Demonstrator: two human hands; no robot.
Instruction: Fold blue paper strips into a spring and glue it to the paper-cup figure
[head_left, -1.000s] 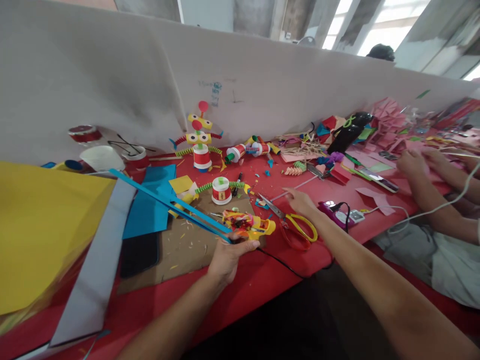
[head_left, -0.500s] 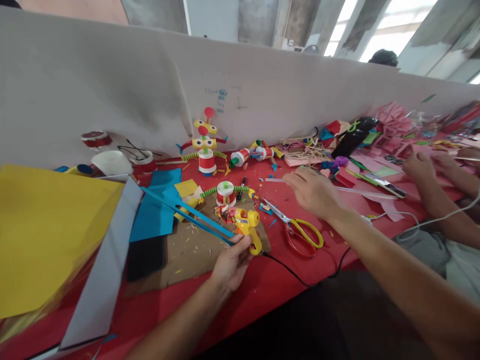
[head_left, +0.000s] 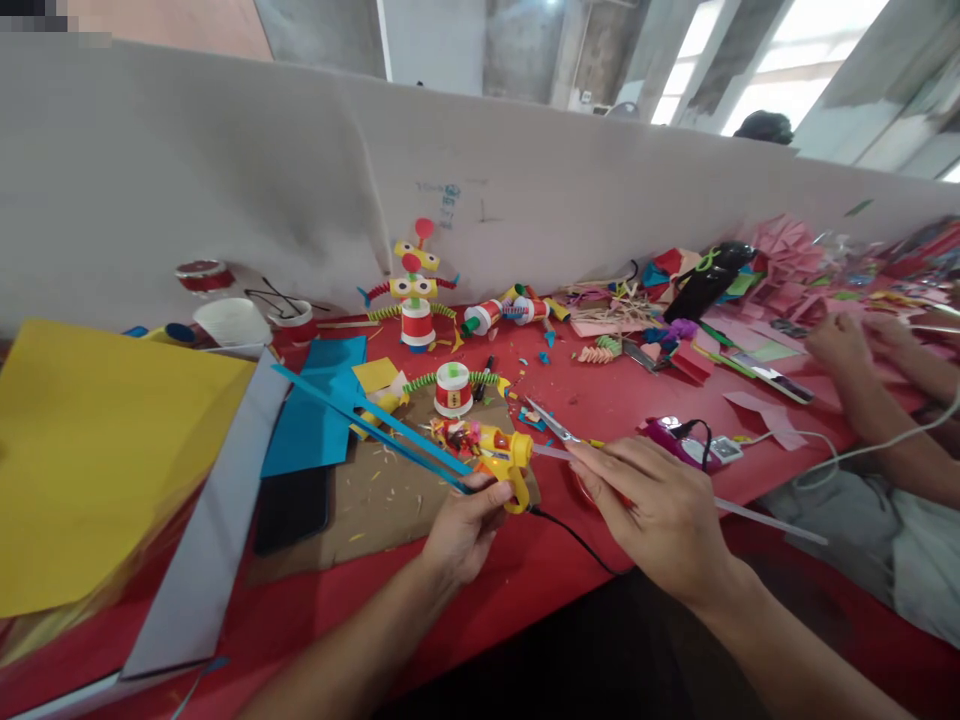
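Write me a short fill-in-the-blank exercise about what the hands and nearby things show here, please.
1. The left hand grips a glue gun whose rear end is coloured ____.
2. The translucent stick is held in the person's ____ hand.
3. The long strips held along with the gun are ____.
4. On the cup figure nearest the hands, the pleated arms are ____.

Missing words: yellow; right; blue; green.

yellow glue gun (head_left: 517, 450), blue strips (head_left: 416, 438), red table (head_left: 525, 565)
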